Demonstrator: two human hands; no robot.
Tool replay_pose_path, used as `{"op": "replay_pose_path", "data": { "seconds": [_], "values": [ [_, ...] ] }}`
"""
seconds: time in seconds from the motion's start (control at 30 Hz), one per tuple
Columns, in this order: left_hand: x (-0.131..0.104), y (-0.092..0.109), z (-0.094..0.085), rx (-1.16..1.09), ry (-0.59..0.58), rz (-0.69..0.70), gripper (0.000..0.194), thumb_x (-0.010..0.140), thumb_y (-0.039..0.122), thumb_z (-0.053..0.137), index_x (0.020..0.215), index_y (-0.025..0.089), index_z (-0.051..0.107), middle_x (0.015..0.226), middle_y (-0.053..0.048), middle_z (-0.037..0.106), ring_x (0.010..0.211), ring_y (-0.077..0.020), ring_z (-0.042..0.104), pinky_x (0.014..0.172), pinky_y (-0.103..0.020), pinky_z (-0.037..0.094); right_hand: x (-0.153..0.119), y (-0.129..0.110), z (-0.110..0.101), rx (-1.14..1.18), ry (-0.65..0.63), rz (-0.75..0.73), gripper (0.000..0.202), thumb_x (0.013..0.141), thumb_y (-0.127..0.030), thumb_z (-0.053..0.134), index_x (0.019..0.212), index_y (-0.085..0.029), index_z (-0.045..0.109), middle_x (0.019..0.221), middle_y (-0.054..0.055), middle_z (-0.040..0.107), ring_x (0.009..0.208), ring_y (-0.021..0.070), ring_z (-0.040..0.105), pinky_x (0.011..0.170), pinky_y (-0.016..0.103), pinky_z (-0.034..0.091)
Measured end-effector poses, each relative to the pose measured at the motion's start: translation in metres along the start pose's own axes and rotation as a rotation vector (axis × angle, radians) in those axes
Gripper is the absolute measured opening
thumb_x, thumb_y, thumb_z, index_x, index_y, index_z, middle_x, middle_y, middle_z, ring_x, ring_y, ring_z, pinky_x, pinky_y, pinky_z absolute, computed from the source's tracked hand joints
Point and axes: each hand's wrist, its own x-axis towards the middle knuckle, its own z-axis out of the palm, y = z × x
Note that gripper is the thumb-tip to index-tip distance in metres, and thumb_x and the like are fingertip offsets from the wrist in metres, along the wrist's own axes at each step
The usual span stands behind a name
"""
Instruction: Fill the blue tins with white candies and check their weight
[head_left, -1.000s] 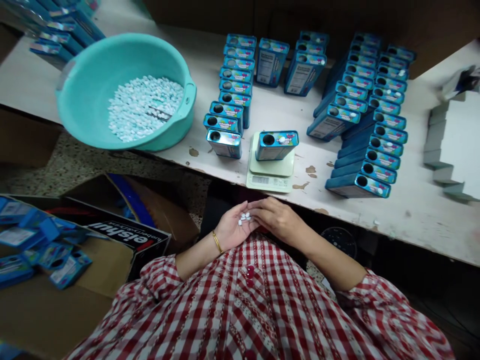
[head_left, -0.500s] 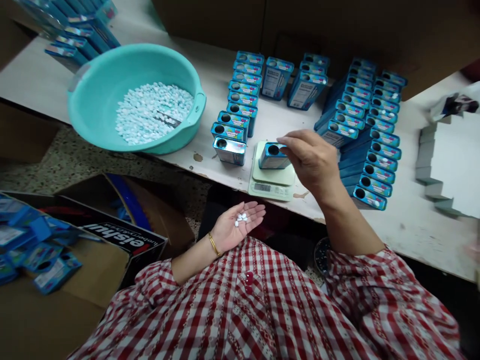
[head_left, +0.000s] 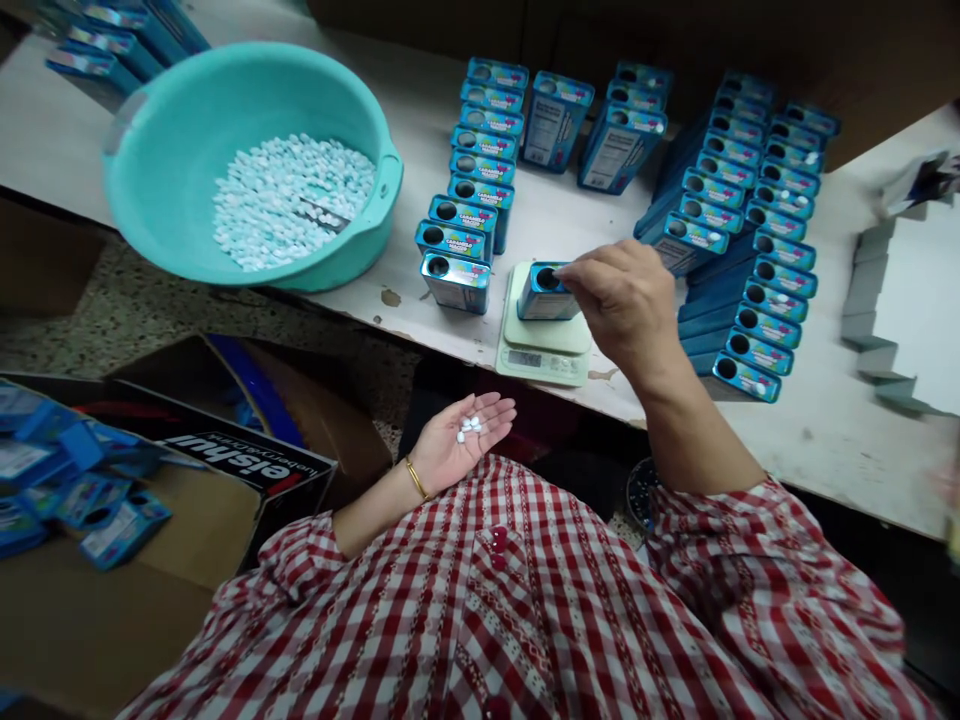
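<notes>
My left hand (head_left: 448,452) lies palm up above my lap, its fingers stretched out flat. Several small white candies (head_left: 470,426) rest on that palm. Over the round hole in the top of a blue box (head_left: 546,304), my right hand (head_left: 628,305) pinches its thumb and fingers together. What sits between those fingertips is too small to make out. The box stands upright on a pale kitchen scale (head_left: 510,340), whose display is lit but hard to read.
To the left, a turquoise basin (head_left: 247,90) contains many white candies and a dark scoop-like tool. Rows of blue boxes (head_left: 480,222) stand left of and behind the scale, with more boxes (head_left: 754,380) at the right. A cardboard carton (head_left: 172,530) with blue boxes sits lower left.
The view has shifted slightly. My right fingertips have come down close to the box's hole. My left hand still lies flat with the candies on it.
</notes>
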Motion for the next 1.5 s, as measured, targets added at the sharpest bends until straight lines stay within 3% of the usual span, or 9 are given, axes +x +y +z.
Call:
{"op": "replay_pose_path", "data": {
  "seconds": [0.17,0.33,0.5,0.77,0.97,1.07,1.17,1.37,1.5],
  "values": [
    [0.000,0.000,0.002,0.013,-0.011,0.003,0.029,0.092,0.023,0.040,0.096,0.008,0.064,0.101,-0.014,0.069,0.099,-0.0211,0.065,0.089,-0.032,0.050,0.001,-0.009,-0.010,0.108,0.117,0.007,0.027,0.095,-0.029,0.037,0.098,-0.024,0.063,0.098,0.002,0.066,0.093,0.0170,0.059,0.082,0.035,0.045],
    [0.002,0.001,-0.001,0.011,0.019,0.007,0.028,0.091,0.022,0.040,0.095,0.007,0.064,0.098,-0.013,0.069,0.093,-0.0191,0.066,0.085,-0.030,0.051,-0.025,0.003,-0.028,0.152,0.282,0.108,0.018,0.090,-0.027,0.048,0.093,-0.025,0.066,0.091,0.003,0.069,0.089,0.0184,0.062,0.082,0.036,0.048],
    [0.004,-0.001,-0.001,0.026,0.098,0.029,0.023,0.088,0.014,0.043,0.092,0.007,0.065,0.090,-0.012,0.069,0.083,-0.0151,0.066,0.070,-0.023,0.052,-0.045,0.014,-0.025,0.180,0.261,0.234,0.021,0.090,-0.030,0.047,0.102,-0.030,0.065,0.097,0.005,0.067,0.096,0.0228,0.061,0.086,0.044,0.048],
    [0.003,-0.003,-0.001,0.017,0.158,0.028,0.022,0.087,0.010,0.044,0.084,0.006,0.066,0.078,-0.010,0.067,0.068,-0.0115,0.063,0.057,-0.018,0.049,-0.031,0.022,0.002,0.219,0.070,0.166,0.057,0.081,-0.049,0.057,0.131,-0.025,0.043,0.132,0.013,0.049,0.121,0.0280,0.045,0.087,0.046,0.047],
    [0.004,0.001,-0.004,-0.003,0.186,0.039,0.023,0.088,0.010,0.043,0.084,0.006,0.065,0.076,-0.010,0.067,0.065,-0.0111,0.063,0.055,-0.018,0.049,-0.020,0.025,0.015,0.296,0.080,0.117,0.045,0.080,-0.040,0.058,0.120,-0.021,0.052,0.113,0.011,0.061,0.102,0.0243,0.056,0.083,0.041,0.048],
    [0.004,0.005,-0.003,-0.013,0.194,0.046,0.023,0.088,0.010,0.043,0.084,0.007,0.065,0.075,-0.010,0.067,0.064,-0.0107,0.063,0.054,-0.018,0.049,-0.006,0.031,0.017,0.313,0.111,0.144,0.032,0.078,-0.030,0.059,0.109,-0.020,0.058,0.098,0.007,0.065,0.089,0.0215,0.060,0.078,0.037,0.049],
    [0.003,0.011,-0.002,-0.025,0.204,0.073,0.022,0.088,0.008,0.042,0.084,0.007,0.064,0.075,-0.010,0.066,0.062,-0.0098,0.062,0.052,-0.017,0.049,0.026,0.049,0.025,0.212,0.172,0.229,0.033,0.074,-0.025,0.058,0.107,-0.019,0.060,0.100,0.008,0.064,0.092,0.0233,0.059,0.079,0.037,0.048],
    [0.002,0.025,-0.006,-0.053,0.228,0.124,0.022,0.088,0.008,0.041,0.084,0.008,0.063,0.075,-0.009,0.066,0.060,-0.0089,0.061,0.051,-0.017,0.048,0.111,0.103,0.070,0.060,0.177,0.432,0.037,0.073,-0.022,0.055,0.109,-0.020,0.061,0.109,0.010,0.062,0.101,0.0272,0.057,0.084,0.041,0.046],
    [0.003,0.032,-0.011,-0.062,0.245,0.148,0.023,0.088,0.007,0.041,0.084,0.008,0.063,0.075,-0.009,0.065,0.060,-0.0092,0.061,0.051,-0.017,0.049,0.141,0.119,0.090,0.032,0.151,0.438,0.036,0.077,-0.021,0.051,0.111,-0.022,0.061,0.115,0.011,0.059,0.100,0.0260,0.055,0.082,0.040,0.046]
  ]
}}
